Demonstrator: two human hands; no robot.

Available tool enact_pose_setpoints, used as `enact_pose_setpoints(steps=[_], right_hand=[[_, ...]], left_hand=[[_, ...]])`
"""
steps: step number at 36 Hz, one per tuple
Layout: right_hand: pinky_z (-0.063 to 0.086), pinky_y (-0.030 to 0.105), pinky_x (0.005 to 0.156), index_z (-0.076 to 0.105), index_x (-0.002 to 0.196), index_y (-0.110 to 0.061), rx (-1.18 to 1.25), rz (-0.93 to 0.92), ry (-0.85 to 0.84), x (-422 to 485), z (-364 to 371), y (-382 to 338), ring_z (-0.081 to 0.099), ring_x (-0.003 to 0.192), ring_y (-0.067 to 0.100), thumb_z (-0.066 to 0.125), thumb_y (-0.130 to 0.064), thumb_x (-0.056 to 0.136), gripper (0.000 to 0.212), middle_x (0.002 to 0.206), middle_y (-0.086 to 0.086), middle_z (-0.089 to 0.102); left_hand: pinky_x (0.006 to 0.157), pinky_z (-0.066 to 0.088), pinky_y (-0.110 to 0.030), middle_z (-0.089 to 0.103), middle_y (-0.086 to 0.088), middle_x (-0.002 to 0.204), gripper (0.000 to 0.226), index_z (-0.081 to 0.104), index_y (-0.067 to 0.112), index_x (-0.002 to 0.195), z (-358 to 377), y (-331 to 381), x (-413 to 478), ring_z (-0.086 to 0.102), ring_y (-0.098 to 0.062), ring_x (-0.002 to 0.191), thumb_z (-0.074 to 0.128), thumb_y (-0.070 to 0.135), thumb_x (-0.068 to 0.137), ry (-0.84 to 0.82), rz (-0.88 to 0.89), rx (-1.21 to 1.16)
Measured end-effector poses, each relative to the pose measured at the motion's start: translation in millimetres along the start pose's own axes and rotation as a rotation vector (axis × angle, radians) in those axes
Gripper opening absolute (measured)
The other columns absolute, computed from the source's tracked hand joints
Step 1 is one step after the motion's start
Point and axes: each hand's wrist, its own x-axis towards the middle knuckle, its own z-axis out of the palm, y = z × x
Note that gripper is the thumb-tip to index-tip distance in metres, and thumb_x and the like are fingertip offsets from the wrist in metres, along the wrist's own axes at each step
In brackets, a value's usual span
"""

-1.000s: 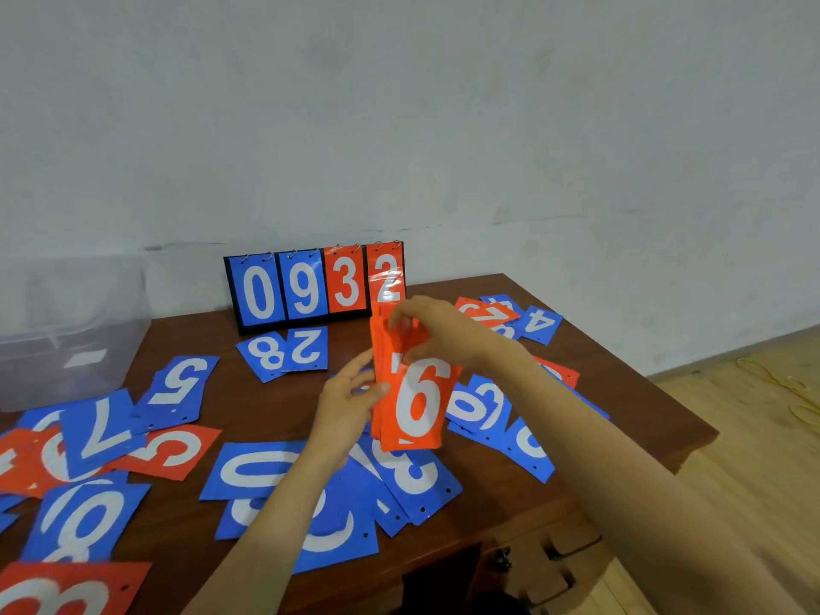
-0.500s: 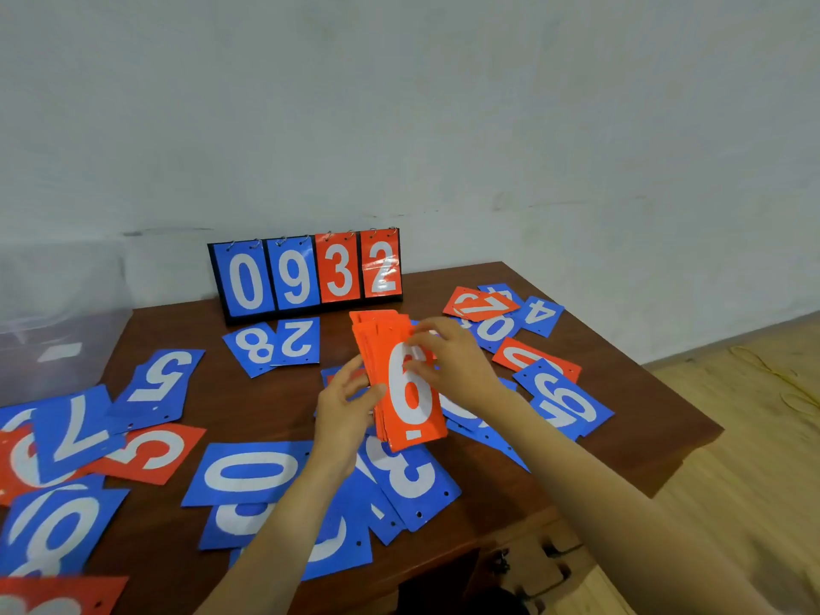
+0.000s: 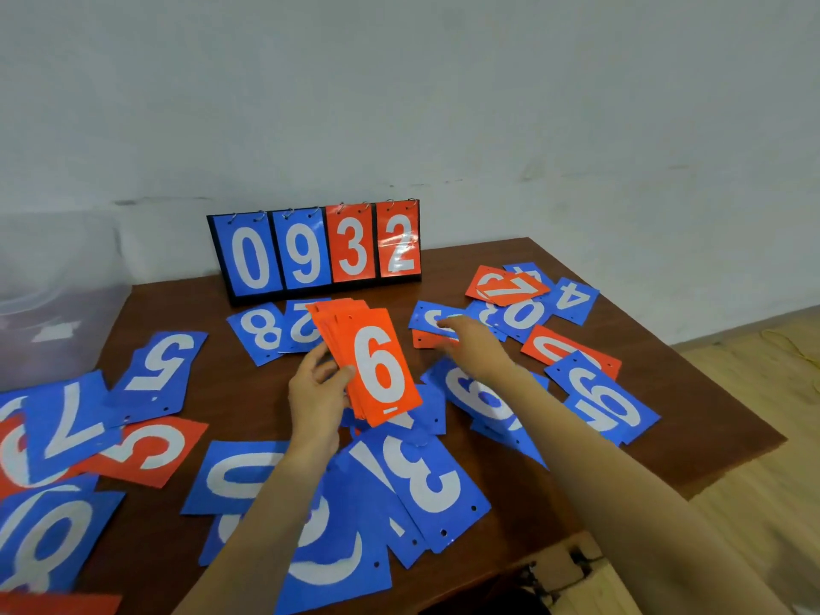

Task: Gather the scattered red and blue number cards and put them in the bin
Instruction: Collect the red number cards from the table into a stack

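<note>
The left hand (image 3: 317, 392) alone grips the fanned red stack (image 3: 377, 370) by its near-left edge, so a loose pinch could spill cards onto the table (image 3: 248, 392). The right hand (image 3: 475, 344), fingers extended, reaches a half-buried red card (image 3: 426, 339) to the right, perhaps already touching it. Half a second earlier it steadied the stack. The bin (image 3: 53, 330) sits far left.

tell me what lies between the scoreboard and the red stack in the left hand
A blue 8 and a blue 2, flat on the table, in the head view.
</note>
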Motion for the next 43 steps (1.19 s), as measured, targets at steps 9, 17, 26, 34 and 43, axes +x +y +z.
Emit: enact_pose_setpoints(steps=[9,17,26,34,43], right_hand=[[0.008,0.043,0.118,0.022,0.149,-0.016,-0.815,-0.329,-0.239,41.5,9.8,7.7,0.014,0.145,0.026,0.037,-0.018,0.101,0.05,0.155,0.014,0.022],[0.035,0.029,0.045,0.001,0.151,-0.011,-0.662,-0.23,-0.13,32.9,11.9,-9.9,0.044,0.054,0.017,0.042,-0.004,0.096,0.069,0.07,0.008,0.046],[0.043,0.029,0.057,0.049,0.121,-0.013,-0.529,-0.201,0.063,18.8,-1.0,-14.6,0.061,0.085,0.027,0.038,-0.017,0.099,0.026,0.106,0.01,0.065],[0.047,0.022,0.076,0.064,0.104,-0.013,-0.101,-0.263,0.382,-20.5,-42.1,-20.9,0.057,0.1,0.015,0.056,-0.02,0.092,0.015,0.114,0.001,0.06],[0.055,0.028,0.07,0.057,0.098,-0.015,0.659,-0.06,0.475,-66.1,-93.8,-26.0,0.063,0.088,0.014,0.057,-0.023,0.094,0.009,0.094,0.001,0.064]], left_hand=[[0.075,0.056,-0.038,0.066,0.009,0.097,0.045,0.05,0.022,0.129,-7.8,0.2,9.8,0.066,-0.015,0.094,0.061,0.005,0.089,-0.009,-0.002,-0.016],[0.083,0.055,-0.043,0.065,0.01,0.098,0.047,0.048,0.021,0.132,-8.5,1.8,8.3,0.064,-0.017,0.098,0.061,0.007,0.089,-0.014,-0.015,0.019],[0.071,0.056,-0.032,0.064,0.008,0.099,0.049,0.047,0.021,0.134,-10.4,9.9,0.5,0.064,-0.016,0.096,0.061,0.008,0.089,-0.015,0.023,0.038],[0.08,0.056,-0.041,0.064,-0.003,0.112,0.051,0.044,0.023,0.137,-6.4,17.4,-13.3,0.063,-0.023,0.104,0.061,0.009,0.09,-0.005,0.067,0.09],[0.089,0.053,-0.046,0.061,-0.005,0.12,0.045,0.046,0.022,0.134,8.8,28.3,-41.9,0.059,-0.027,0.112,0.058,0.011,0.092,-0.057,0.171,0.192]])
